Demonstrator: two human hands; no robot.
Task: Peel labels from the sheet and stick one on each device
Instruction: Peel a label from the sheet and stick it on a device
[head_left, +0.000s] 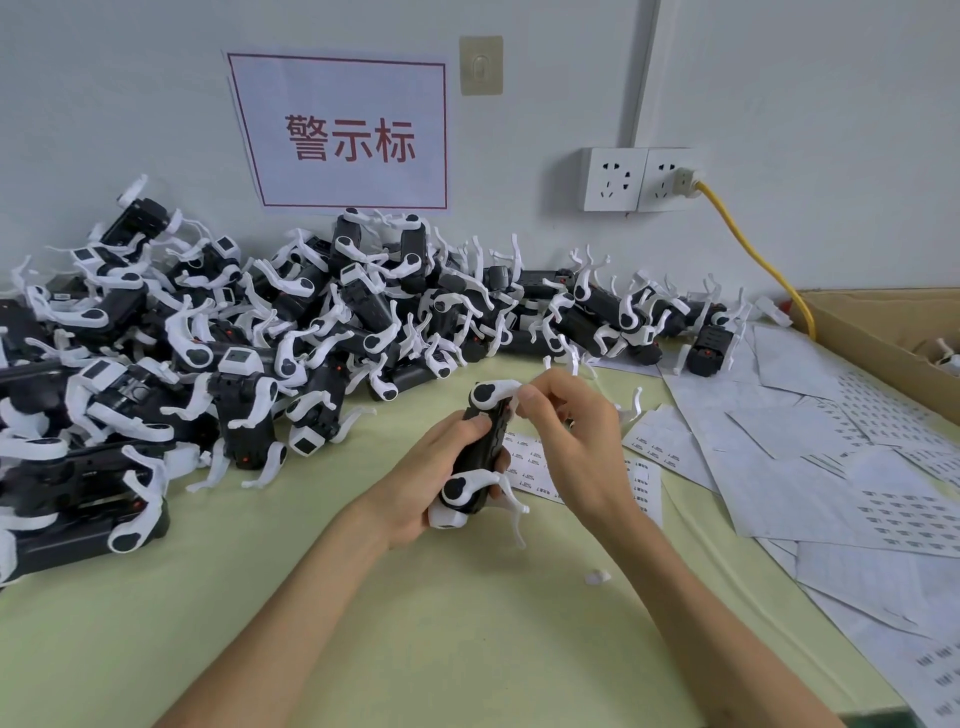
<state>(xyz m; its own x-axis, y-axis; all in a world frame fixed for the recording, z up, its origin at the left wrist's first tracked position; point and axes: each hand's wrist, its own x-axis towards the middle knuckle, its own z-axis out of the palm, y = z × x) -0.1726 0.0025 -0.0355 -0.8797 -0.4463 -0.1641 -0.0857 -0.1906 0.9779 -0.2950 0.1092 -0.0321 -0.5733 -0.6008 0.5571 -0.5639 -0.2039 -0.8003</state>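
Table (363, 597): greenish mat, device pile (208, 332) at 10 o'clock.
Left hand (441, 467): I see it gripping device (480, 457).
Right hand (566, 441): fingertips pinched at its top, 12 o'clock.

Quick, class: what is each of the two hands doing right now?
Left hand: grips the black-and-white device.
Right hand: fingers pinched at the device's top; a label cannot be told.

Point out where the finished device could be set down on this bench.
Bare green mat lies in front of the hands, between the forearms and toward the near-left edge; only a small white scrap sits there. The left and back are crowded with the pile of devices. The right is covered with label sheets, with a cardboard box behind.
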